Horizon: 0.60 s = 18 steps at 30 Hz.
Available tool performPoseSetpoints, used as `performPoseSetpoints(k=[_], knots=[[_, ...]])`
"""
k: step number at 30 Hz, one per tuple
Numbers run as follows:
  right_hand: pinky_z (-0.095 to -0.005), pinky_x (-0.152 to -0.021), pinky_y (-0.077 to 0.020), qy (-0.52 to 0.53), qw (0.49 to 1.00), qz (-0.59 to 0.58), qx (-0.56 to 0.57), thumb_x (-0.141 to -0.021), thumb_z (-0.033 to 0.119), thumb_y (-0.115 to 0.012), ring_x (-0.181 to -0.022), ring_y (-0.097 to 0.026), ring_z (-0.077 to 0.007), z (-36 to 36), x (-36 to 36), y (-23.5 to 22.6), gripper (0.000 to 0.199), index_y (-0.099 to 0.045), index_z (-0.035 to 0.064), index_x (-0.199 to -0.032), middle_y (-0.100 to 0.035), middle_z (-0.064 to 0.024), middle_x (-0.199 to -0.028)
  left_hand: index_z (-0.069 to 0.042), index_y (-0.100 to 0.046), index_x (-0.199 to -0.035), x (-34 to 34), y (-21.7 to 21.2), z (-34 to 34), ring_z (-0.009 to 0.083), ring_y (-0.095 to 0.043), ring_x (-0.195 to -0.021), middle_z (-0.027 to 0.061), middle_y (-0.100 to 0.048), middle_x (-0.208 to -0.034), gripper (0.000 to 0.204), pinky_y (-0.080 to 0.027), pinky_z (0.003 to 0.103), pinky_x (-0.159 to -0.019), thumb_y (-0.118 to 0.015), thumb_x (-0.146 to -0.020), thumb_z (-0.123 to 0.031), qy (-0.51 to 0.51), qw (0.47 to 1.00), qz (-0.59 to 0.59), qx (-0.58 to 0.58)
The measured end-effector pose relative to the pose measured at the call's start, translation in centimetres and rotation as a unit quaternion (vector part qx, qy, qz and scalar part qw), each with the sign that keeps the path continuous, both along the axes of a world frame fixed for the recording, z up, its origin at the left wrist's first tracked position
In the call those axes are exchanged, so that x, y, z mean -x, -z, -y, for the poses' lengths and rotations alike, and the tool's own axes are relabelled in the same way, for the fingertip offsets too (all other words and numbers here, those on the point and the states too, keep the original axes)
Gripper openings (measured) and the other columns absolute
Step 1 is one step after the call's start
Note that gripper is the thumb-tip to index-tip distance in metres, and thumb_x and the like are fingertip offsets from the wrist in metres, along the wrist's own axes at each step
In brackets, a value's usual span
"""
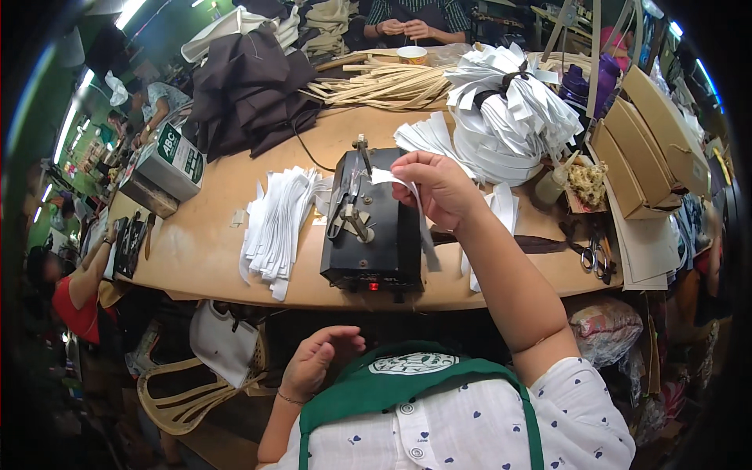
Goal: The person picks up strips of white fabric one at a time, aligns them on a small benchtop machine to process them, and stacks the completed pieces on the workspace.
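My right hand (439, 184) pinches the end of a white fabric strip (423, 227) over a black box-shaped machine (364, 254). The strip hangs down along the machine's right side. On the machine's top stand two metal posts with a thin piece between them, and a red light glows on its front. My left hand (319, 362) hovers in front of the table edge, fingers apart and holding nothing. A stack of white strips (274, 231) lies left of the machine; another white strip (501, 210) lies right of it.
Tied white strips (509, 117) sit at the back right, before cardboard boxes (638, 153). Scissors (599, 258) lie near the right edge. Dark brown cloth (251, 94) and a carton (172, 160) are at left. Across the table, a person's hands (403, 29) work. A chair (188, 399) stands at front left.
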State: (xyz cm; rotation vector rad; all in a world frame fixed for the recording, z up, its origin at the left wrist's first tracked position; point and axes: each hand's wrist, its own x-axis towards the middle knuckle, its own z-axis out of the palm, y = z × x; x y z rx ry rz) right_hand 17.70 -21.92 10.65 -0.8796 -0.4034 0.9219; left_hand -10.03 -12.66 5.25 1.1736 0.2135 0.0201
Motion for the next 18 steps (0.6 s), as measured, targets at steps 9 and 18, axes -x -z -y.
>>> performPoseSetpoints(k=[9,18], knots=[[-0.0189,-0.052,-0.0393,-0.036,0.999,0.025,-0.008,-0.071,0.006,-0.058,-0.058,-0.053,-0.0098,-1.4,-0.2,-0.3,0.007,-0.054,0.0048,-0.077,-0.056,-0.0035,-0.068,0.006,-0.040,-0.110,0.4,0.3,-0.9,0.0210,-0.050,-0.095,0.0135,-0.050,-0.100,0.060,-0.037,0.032,-0.086,-0.049,-0.077,-0.042,-0.036,0.999,0.018,0.015],[-0.0202,-0.054,-0.0437,-0.020,0.999,0.041,-0.004,-0.069,0.004,-0.060,-0.057,-0.054,-0.0109,-1.9,0.1,-0.3,0.009,-0.055,0.0010,-0.076,-0.056,-0.0063,-0.068,0.006,-0.040,-0.109,0.3,0.6,-1.0,0.0211,-0.050,-0.095,0.0133,-0.050,-0.101,0.063,-0.037,0.032,-0.086,-0.051,-0.074,-0.045,-0.036,0.999,0.015,0.022]])
